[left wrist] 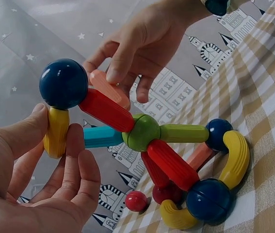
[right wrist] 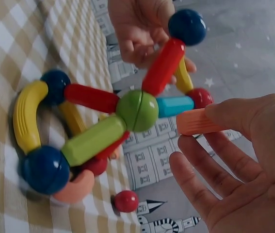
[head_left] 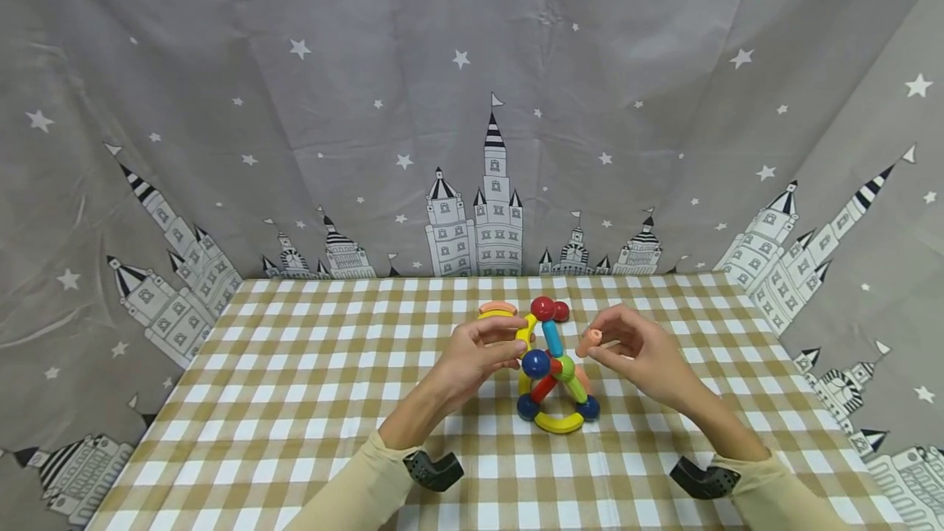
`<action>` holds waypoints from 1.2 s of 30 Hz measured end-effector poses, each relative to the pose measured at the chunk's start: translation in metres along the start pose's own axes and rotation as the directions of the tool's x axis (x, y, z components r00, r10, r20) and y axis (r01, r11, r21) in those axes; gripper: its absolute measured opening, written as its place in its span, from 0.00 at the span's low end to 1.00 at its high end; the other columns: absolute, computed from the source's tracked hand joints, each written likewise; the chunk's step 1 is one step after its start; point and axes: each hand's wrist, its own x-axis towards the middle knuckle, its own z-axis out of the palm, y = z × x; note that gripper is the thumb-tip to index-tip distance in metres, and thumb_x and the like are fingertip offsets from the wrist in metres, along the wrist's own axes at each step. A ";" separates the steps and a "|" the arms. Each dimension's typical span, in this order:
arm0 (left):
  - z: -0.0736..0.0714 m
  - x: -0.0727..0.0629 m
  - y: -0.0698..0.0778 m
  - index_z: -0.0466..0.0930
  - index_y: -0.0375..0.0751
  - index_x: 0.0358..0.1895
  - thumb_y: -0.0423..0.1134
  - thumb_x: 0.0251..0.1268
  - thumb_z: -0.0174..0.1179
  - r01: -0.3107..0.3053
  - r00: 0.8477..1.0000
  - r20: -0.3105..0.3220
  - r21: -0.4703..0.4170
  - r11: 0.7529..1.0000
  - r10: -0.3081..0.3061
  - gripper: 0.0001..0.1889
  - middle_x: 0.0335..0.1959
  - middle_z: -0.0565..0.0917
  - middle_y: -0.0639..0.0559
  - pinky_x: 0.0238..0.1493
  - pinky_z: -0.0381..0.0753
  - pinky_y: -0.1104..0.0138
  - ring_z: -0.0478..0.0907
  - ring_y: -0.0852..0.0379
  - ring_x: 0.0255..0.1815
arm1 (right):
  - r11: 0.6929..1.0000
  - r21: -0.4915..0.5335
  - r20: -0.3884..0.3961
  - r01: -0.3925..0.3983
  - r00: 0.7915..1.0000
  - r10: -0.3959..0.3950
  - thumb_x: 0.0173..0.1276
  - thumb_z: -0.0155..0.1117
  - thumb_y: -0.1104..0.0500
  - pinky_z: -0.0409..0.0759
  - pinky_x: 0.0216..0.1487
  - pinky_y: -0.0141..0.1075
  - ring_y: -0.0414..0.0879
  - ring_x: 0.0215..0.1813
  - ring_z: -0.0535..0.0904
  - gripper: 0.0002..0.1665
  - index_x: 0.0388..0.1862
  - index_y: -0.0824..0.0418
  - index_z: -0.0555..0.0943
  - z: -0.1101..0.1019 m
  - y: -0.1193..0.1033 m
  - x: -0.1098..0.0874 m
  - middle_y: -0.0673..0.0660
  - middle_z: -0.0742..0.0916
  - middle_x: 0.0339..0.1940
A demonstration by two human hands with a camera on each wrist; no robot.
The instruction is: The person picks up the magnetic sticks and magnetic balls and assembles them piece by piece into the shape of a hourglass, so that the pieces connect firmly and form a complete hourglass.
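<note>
A magnetic stick-and-ball frame stands on the cloth, with a green ball (left wrist: 143, 132) joining red, lime and light blue sticks. Its base is a ring of curved sticks and balls. Thumb and fingers of my left hand (head_left: 472, 351) pinch a yellow curved stick (left wrist: 56, 133) at the upper part, between a dark blue ball (left wrist: 63, 83) and a red ball (right wrist: 202, 98). On the other side, my right hand (head_left: 645, 355) pinches a short salmon stick (right wrist: 195, 122) close to the red ball. Its other fingers are spread loosely.
A loose red ball (head_left: 562, 311) lies behind the frame. Farther back on the left are a salmon curved stick (head_left: 497, 306) and a yellow curved stick (head_left: 496, 315). The checked cloth (head_left: 332, 400) covers the table, up to a grey castle-print curtain (head_left: 354, 105).
</note>
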 end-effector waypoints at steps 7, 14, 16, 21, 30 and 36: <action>-0.003 -0.001 -0.001 0.81 0.34 0.61 0.31 0.68 0.67 0.006 1.000 0.008 -0.010 1.000 -0.005 0.19 0.56 0.85 0.43 0.49 0.84 0.61 0.82 0.51 0.49 | 1.000 -0.012 0.009 -0.009 1.000 0.009 0.69 0.72 0.65 0.86 0.44 0.38 0.48 0.46 0.86 0.14 0.50 0.59 0.78 0.010 -0.001 -0.001 0.57 0.84 0.46; -0.004 0.000 -0.002 0.81 0.34 0.61 0.31 0.69 0.67 0.010 1.000 0.009 -0.016 1.000 -0.010 0.18 0.55 0.86 0.43 0.49 0.84 0.61 0.82 0.51 0.49 | 0.999 0.008 0.022 0.033 0.999 -0.033 0.69 0.70 0.68 0.86 0.43 0.38 0.48 0.45 0.85 0.13 0.49 0.61 0.79 0.016 0.003 0.000 0.58 0.84 0.46; -0.004 0.000 -0.002 0.81 0.34 0.60 0.31 0.69 0.67 0.009 1.000 0.009 -0.020 1.000 -0.009 0.18 0.55 0.86 0.43 0.49 0.84 0.61 0.82 0.52 0.50 | 0.999 0.009 0.021 0.046 0.999 -0.046 0.69 0.70 0.69 0.86 0.44 0.37 0.48 0.46 0.85 0.13 0.49 0.61 0.79 0.017 0.003 0.000 0.58 0.84 0.46; -0.004 0.000 -0.002 0.81 0.33 0.59 0.28 0.69 0.66 0.003 1.000 0.015 -0.036 0.999 -0.002 0.17 0.56 0.85 0.39 0.47 0.84 0.62 0.83 0.52 0.49 | 0.998 0.005 0.017 0.058 0.998 -0.058 0.69 0.69 0.69 0.86 0.43 0.37 0.47 0.45 0.84 0.13 0.49 0.62 0.79 0.018 0.004 -0.001 0.58 0.84 0.45; -0.004 0.000 -0.002 0.81 0.34 0.60 0.29 0.69 0.66 0.007 1.000 0.019 -0.022 1.000 -0.007 0.18 0.59 0.83 0.36 0.49 0.84 0.61 0.83 0.52 0.50 | 0.999 -0.017 0.008 0.029 1.000 -0.029 0.68 0.71 0.69 0.86 0.43 0.36 0.47 0.43 0.84 0.15 0.51 0.63 0.79 0.019 0.005 -0.002 0.58 0.84 0.46; -0.005 0.001 -0.003 0.80 0.33 0.59 0.29 0.69 0.65 0.006 1.000 0.020 -0.032 0.999 -0.005 0.17 0.60 0.82 0.32 0.48 0.84 0.61 0.83 0.52 0.50 | 0.999 -0.032 -0.002 0.012 1.000 -0.013 0.69 0.71 0.68 0.86 0.45 0.37 0.47 0.45 0.84 0.14 0.51 0.62 0.80 0.021 0.005 -0.001 0.57 0.84 0.47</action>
